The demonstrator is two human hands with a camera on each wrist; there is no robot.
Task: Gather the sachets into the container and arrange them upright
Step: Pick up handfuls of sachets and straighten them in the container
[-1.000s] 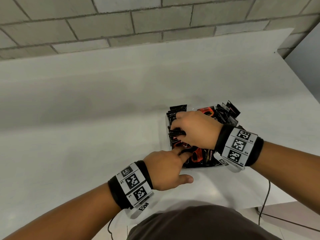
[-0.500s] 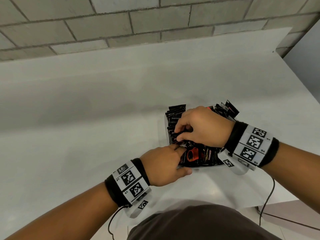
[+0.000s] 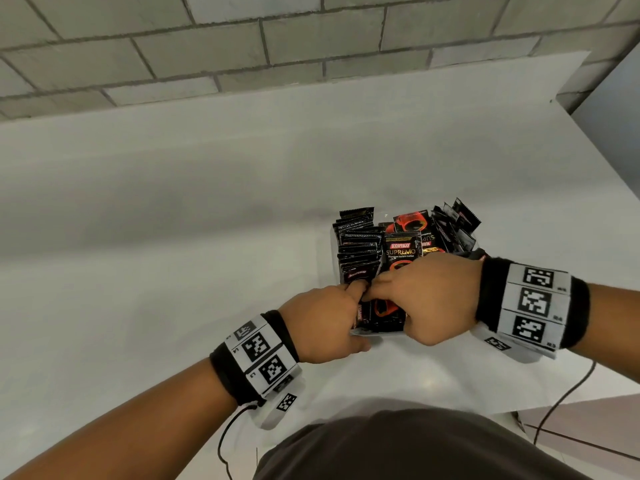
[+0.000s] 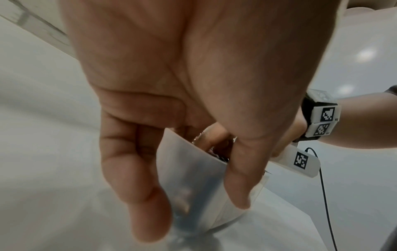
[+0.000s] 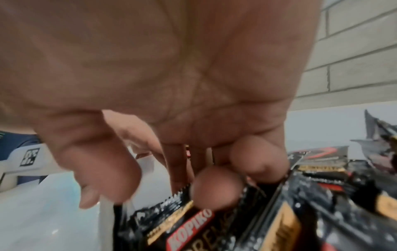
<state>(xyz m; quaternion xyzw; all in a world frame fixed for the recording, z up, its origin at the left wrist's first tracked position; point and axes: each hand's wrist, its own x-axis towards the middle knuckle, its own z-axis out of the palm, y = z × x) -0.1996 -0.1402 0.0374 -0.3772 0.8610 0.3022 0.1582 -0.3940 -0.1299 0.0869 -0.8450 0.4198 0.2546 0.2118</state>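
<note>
A clear plastic container (image 3: 333, 252) on the white table holds several black coffee sachets. A row of them (image 3: 358, 251) stands upright along its left side. Others lie flat or lean in the middle (image 3: 401, 251) and at the far right (image 3: 457, 223). My left hand (image 3: 348, 306) grips the container's near left corner; in the left wrist view its thumb (image 4: 238, 183) presses the outer wall (image 4: 189, 169) and one finger reaches inside. My right hand (image 3: 394, 289) is over the near end, fingers curled down around a sachet (image 5: 182, 225).
The white table (image 3: 173, 271) stretches left and back to a grey block wall (image 3: 311, 39). Its right edge (image 3: 606, 161) and near edge are close to the container. A black cable (image 3: 561, 396) hangs off the near right edge.
My right hand has drawn back toward me, uncovering the flat sachets in the middle. My left hand has closed in on the container's near left corner.
</note>
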